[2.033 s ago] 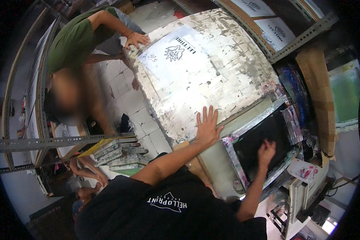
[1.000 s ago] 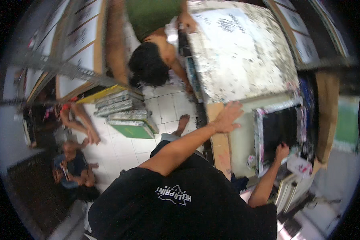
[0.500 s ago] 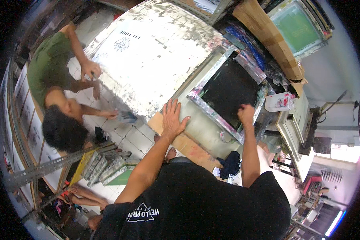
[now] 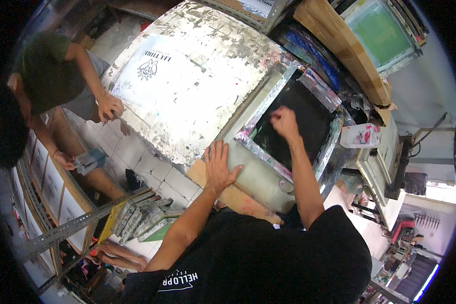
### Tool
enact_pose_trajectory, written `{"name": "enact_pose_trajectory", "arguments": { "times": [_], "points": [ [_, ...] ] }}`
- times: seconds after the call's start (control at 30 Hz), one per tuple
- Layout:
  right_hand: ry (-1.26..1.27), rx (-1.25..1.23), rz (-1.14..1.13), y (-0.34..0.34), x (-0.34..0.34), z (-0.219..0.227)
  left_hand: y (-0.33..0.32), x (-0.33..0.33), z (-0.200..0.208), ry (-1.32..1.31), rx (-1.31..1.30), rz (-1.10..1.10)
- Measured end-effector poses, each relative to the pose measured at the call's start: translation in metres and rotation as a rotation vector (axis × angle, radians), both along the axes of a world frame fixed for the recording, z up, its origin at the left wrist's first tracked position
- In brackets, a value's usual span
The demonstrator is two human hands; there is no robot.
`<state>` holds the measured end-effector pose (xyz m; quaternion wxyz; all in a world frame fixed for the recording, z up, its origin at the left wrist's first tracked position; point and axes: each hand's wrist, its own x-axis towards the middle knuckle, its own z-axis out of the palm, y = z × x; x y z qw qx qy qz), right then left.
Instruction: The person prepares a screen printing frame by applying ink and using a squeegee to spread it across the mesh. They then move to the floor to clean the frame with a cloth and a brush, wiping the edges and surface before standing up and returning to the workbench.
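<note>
My left hand (image 4: 218, 167) lies flat with its fingers spread, at the near corner of the worktable, over the meeting of a pale surface (image 4: 248, 172) and a brown board (image 4: 248, 191). To its right rests a silk-screen frame (image 4: 265, 103), its rim smeared with paint and tape, around a black mesh (image 4: 316, 119). My right hand (image 4: 285, 124) is over the mesh's left part, fingers curled together and slightly blurred. Whatever they may hold is hidden. A printed translucent sheet (image 4: 144, 63) lies at the far left of the whitish, paint-flaked table (image 4: 197, 86).
At the left, a person in a dark green shirt (image 4: 48, 76) has one hand at the table edge and a greyish cloth-like thing (image 4: 90, 160) in the other. A stained white container (image 4: 359, 136) stands right of the frame. Behind lean a long cardboard piece (image 4: 339, 48) and a green screen (image 4: 380, 33).
My right hand has moved from the mesh's near right part to its left part. My left hand stays put. The person at the left has shifted farther left, with the greyish thing.
</note>
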<state>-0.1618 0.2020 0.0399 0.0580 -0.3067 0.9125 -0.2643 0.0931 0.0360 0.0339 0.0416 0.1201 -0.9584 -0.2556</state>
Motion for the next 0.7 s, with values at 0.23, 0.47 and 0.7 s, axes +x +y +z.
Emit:
{"name": "enact_pose_trajectory", "arguments": {
  "times": [0.23, 0.47, 0.7],
  "points": [
    [0.016, -0.012, 0.031, -0.006, 0.022, -0.001, 0.001, -0.003, 0.005, -0.086, -0.03, 0.003],
    [0.533, -0.021, -0.246, 0.021, -0.136, -0.036, 0.003, -0.009, 0.008, -0.07, -0.004, -0.039],
    [-0.019, -0.049, 0.072, -0.003, 0.049, 0.008, 0.002, -0.004, 0.001, -0.052, -0.017, 0.001]
  ]
}}
